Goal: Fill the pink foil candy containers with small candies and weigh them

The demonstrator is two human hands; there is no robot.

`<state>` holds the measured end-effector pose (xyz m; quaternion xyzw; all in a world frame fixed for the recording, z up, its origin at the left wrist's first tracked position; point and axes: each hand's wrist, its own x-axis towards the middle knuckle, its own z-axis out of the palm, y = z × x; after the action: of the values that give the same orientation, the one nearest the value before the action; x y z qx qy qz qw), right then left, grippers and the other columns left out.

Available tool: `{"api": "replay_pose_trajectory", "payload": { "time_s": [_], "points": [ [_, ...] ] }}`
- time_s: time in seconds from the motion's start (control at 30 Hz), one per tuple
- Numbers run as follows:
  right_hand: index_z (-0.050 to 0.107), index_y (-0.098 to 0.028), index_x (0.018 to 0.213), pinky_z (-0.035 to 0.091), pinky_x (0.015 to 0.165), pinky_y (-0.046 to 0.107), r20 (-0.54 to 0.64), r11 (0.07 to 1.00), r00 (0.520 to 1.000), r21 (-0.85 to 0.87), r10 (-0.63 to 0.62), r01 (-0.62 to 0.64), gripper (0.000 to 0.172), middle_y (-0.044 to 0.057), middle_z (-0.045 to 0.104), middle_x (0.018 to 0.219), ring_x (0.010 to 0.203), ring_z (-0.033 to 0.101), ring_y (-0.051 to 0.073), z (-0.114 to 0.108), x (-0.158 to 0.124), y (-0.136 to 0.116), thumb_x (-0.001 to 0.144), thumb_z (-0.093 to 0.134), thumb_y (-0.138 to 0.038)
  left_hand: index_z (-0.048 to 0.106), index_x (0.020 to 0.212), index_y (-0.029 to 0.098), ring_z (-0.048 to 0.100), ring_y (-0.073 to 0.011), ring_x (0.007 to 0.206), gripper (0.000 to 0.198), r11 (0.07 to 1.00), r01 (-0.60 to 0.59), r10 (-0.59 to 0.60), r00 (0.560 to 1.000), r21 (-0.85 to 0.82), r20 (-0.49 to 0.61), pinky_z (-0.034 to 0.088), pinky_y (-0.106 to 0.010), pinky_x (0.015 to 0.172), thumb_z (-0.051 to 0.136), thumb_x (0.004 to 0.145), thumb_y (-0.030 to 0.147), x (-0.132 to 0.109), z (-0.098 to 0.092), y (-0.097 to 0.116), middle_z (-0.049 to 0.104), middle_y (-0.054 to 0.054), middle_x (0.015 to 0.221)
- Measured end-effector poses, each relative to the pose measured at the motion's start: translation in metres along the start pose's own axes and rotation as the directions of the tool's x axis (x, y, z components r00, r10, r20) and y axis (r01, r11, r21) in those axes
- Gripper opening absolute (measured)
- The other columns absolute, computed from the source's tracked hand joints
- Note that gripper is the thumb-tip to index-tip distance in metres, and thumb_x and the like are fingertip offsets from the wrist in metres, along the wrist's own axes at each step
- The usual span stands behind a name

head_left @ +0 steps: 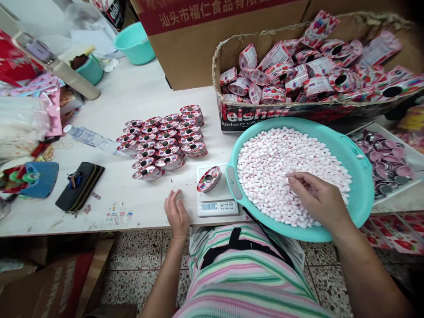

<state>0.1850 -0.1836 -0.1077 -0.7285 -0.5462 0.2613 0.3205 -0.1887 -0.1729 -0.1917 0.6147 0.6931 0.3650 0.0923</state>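
My right hand (pixel 314 196) is over a turquoise plastic basin (pixel 359 176) filled with small white-pink candies (pixel 271 159). Its thumb and forefinger are pinched together, with what looks like a candy at their tips. At the table's front edge rests my left hand (pixel 177 214), empty, its fingers loosely apart. Just right of it is a white digital scale (pixel 217 209) with a lit display. On the scale's plate sits one oval strawberry-printed container (pixel 209 179) with a dark round opening on top. Several rows of similar containers (pixel 167 145) stand farther back on the table.
Behind the basin, a cut-open carton (pixel 217 84) holds many printed containers. A white tray (pixel 414 176) of pink and silver lids lies right of the basin. On the left are a clear bottle (pixel 89 138), a black pouch (pixel 79 186) and a beige tumbler (pixel 71 77).
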Motion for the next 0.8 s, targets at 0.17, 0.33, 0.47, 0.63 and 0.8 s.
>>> {"api": "replay_pose_trajectory", "payload": {
  "time_s": [0.17,0.33,0.47,0.63,0.8],
  "points": [
    [0.067,-0.025,0.097,0.048,0.074,0.028,0.029,0.999,1.000,-0.036,0.005,-0.004,0.028,0.002,0.070,0.102,0.093,0.064,0.021,0.000,0.001,0.001,0.086,0.053,-0.047,0.057,0.118,0.018,0.046,-0.0222,0.126,0.039,1.000,-0.008,0.008,1.000,0.016,-0.003,0.033,-0.043,0.108,0.027,0.098,0.033,0.000,0.002,0.000,0.060,-0.013,0.121],
    [0.067,-0.025,0.096,0.048,0.073,0.028,0.023,0.999,1.000,-0.054,-0.005,0.006,0.028,0.002,0.070,0.101,0.092,0.064,0.021,0.000,0.000,0.003,0.086,0.052,-0.047,0.058,0.116,0.018,0.047,-0.0227,0.124,0.040,0.999,-0.028,0.028,1.000,0.024,-0.003,0.032,-0.044,0.108,0.027,0.097,0.034,-0.001,0.001,-0.001,0.061,-0.012,0.119],
    [0.067,-0.025,0.096,0.049,0.076,0.029,0.035,0.999,0.999,-0.052,0.002,0.000,0.029,0.002,0.070,0.101,0.092,0.065,0.021,0.001,0.001,0.002,0.086,0.052,-0.048,0.056,0.118,0.019,0.046,-0.0231,0.125,0.039,0.997,-0.082,0.082,0.997,0.008,0.002,0.030,-0.046,0.109,0.027,0.097,0.034,0.005,-0.006,0.014,0.060,-0.011,0.119],
    [0.067,-0.026,0.093,0.050,0.076,0.031,0.043,0.996,0.999,-0.087,0.008,-0.004,0.030,0.001,0.071,0.100,0.093,0.066,0.023,-0.001,-0.001,0.001,0.084,0.051,-0.051,0.043,0.131,0.018,0.042,-0.0277,0.127,0.050,0.952,-0.301,0.305,0.948,-0.061,0.087,0.033,-0.047,0.107,0.046,0.089,0.045,0.025,-0.009,0.075,0.052,-0.014,0.129],
    [0.070,-0.031,0.087,0.054,0.064,0.034,0.018,0.990,0.996,-0.108,-0.085,0.087,0.028,-0.001,0.074,0.093,0.085,0.069,0.028,0.002,0.000,0.019,0.077,0.057,-0.053,0.041,0.130,0.018,0.050,-0.0280,0.111,0.049,0.915,-0.397,0.336,0.846,0.068,0.413,0.043,-0.044,0.093,0.053,0.085,0.033,0.052,0.002,0.109,0.055,-0.013,0.119]
  ]
}}
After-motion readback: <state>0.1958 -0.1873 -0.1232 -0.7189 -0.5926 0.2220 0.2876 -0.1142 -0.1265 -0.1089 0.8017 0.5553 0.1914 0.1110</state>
